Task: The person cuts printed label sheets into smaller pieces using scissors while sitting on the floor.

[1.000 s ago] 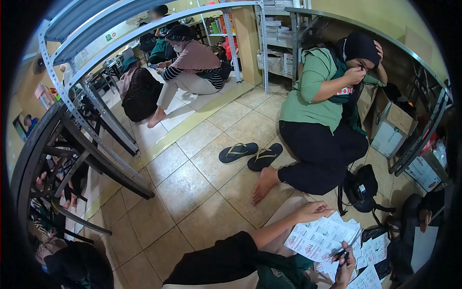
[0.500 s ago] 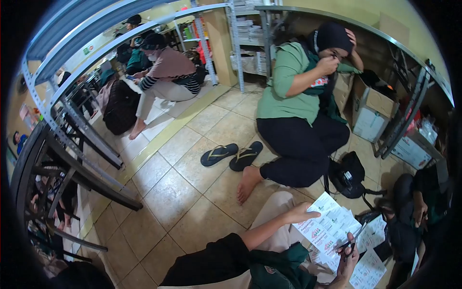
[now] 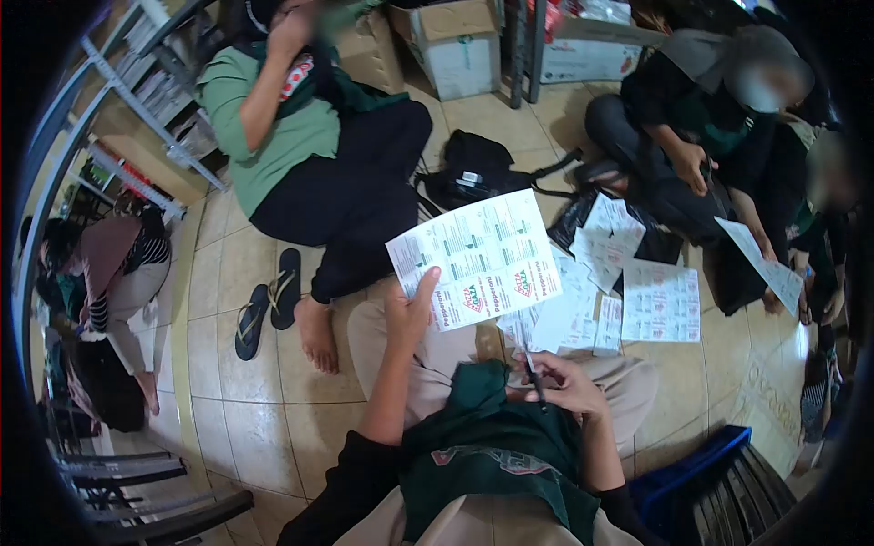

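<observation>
My left hand [image 3: 410, 314] grips a sheet of printed labels [image 3: 475, 259] by its lower left corner, thumb on top. The white sheet is held up and carries green print and red "Pizza Gaza" and "Pepperoni" lettering. Lower and to the right, over my lap, my right hand [image 3: 566, 387] is closed on dark-handled scissors [image 3: 534, 378]. Their blades point up toward the sheet's lower edge, and part of the handle is hidden by my fingers. Beyond my right knee, more printed sheets [image 3: 660, 300] and cut pieces lie on the floor.
A black backpack [image 3: 473, 173] lies beyond the sheet. One person in green [image 3: 273, 155] sits at the upper left, near dark sandals [image 3: 284, 289]. At the upper right a masked co-worker [image 3: 710, 118] sits close to a paper sheet [image 3: 760, 264]. A blue-black crate [image 3: 719, 482] stands lower right.
My view has swung right and down. The scissors were at the sheet's right edge; now they sit lower, apart from my left hand, which still holds the sheet.
</observation>
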Motion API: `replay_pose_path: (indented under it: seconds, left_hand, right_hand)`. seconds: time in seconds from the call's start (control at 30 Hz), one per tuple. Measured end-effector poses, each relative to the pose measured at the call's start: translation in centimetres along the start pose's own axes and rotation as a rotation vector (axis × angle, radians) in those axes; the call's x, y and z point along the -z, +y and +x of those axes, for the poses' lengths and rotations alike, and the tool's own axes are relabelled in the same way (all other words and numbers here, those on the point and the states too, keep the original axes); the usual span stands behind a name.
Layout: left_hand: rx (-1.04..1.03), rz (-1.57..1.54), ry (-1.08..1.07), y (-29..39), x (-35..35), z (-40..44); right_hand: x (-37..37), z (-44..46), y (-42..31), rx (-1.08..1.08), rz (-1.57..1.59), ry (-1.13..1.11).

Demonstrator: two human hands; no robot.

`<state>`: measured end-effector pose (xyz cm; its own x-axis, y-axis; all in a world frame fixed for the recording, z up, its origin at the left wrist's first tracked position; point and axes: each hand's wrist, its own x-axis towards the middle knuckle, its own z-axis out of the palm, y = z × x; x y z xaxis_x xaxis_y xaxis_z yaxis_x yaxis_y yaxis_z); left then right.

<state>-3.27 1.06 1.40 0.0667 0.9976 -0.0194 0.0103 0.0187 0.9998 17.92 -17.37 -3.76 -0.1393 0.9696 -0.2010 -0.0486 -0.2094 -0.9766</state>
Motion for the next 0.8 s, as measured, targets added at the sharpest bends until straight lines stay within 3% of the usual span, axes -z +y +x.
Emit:
replay_pose_path:
  seconds: [0.07, 0.3, 0.8]
  left_hand:
    - [-0.017, -0.012, -0.033, -0.3, -0.3, 0.0]
    - [0.012, 0.03, -0.109, -0.4, -0.8, -0.4]
    - [0.023, 0.035, -0.147, -0.1, -1.0, -0.7]
  right_hand:
    - [-1.4, 0.5, -1.4, 0.043, 0.153, -0.109]
    - [-1.5, 1.2, -2.3, 0.09, 0.499, -0.122]
    - [-1.4, 1.5, -2.2, 0.098, 0.485, -0.106]
